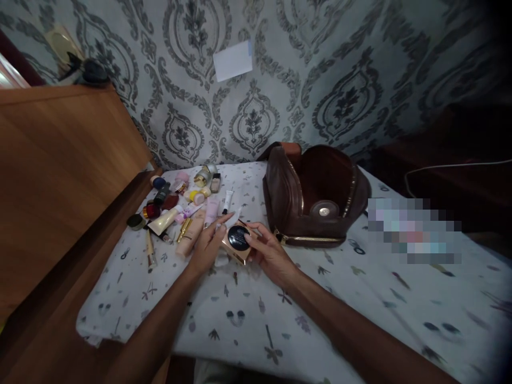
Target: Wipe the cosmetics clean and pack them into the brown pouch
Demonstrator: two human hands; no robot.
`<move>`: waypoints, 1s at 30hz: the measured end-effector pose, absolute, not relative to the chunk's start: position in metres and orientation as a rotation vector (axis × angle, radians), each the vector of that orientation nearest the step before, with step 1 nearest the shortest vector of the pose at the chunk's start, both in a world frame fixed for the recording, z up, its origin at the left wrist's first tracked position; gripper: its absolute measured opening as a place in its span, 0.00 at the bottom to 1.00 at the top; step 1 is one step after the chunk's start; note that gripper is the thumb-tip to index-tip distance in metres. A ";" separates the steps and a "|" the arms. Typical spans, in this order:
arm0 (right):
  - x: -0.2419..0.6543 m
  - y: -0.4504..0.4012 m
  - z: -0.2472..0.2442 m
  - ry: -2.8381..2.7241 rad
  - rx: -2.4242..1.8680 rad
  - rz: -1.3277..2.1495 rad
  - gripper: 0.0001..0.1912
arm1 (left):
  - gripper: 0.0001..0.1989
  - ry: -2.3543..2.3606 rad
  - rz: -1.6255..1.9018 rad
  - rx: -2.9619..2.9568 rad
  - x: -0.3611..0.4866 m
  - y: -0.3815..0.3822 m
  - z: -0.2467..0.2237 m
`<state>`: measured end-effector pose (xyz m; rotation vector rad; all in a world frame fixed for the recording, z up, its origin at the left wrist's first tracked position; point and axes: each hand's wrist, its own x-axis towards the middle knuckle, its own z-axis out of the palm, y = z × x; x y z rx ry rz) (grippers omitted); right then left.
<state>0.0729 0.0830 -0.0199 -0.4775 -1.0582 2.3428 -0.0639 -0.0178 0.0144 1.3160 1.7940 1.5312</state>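
Observation:
My right hand (270, 256) grips a square gold cosmetic box (243, 255) with a round black label on top; its thumb lies across the label. At the box's left edge is my left hand (206, 245), its fingers against that side and partly hiding it. A beige tube (188, 240) lies just left of my left hand, beside a gold lipstick (183, 230). Behind it are a pink tube (212, 209) and a small white tube with a black cap (228, 201). The brown bag (276, 186) stands unzipped to the right of both hands.
Several bottles, jars and tubes, among them a cream tube (165, 221) and a makeup brush (151, 249), crowd the left of the patterned tablecloth (240, 341). A wooden cabinet (68, 197) borders the left. A blurred-out patch (416, 232) covers something at right. Patterned wallpaper (256, 117) rises behind.

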 end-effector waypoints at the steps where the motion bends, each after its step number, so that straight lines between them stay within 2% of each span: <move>1: 0.073 0.083 -0.021 -1.068 -0.480 2.348 0.24 | 0.27 1.800 1.542 1.315 -0.064 -0.017 0.013; 8: 0.075 0.077 -0.016 -1.113 -0.457 2.529 0.29 | 0.21 1.905 1.650 1.319 -0.068 -0.014 0.003; 13: 0.076 0.077 -0.018 -0.998 -0.449 2.631 0.21 | 0.19 2.049 1.698 1.340 -0.065 -0.016 0.004; 20: 0.073 0.077 -0.026 -0.757 -0.456 2.594 0.10 | 0.14 2.081 1.703 1.400 -0.058 -0.015 0.007; 26: 0.070 0.080 -0.030 -0.587 -0.484 2.551 0.09 | 0.25 1.997 1.517 1.566 -0.061 -0.017 0.004; 30: 0.069 0.083 -0.034 -0.466 -0.463 2.532 0.10 | 0.41 1.890 1.327 1.611 -0.067 -0.020 0.000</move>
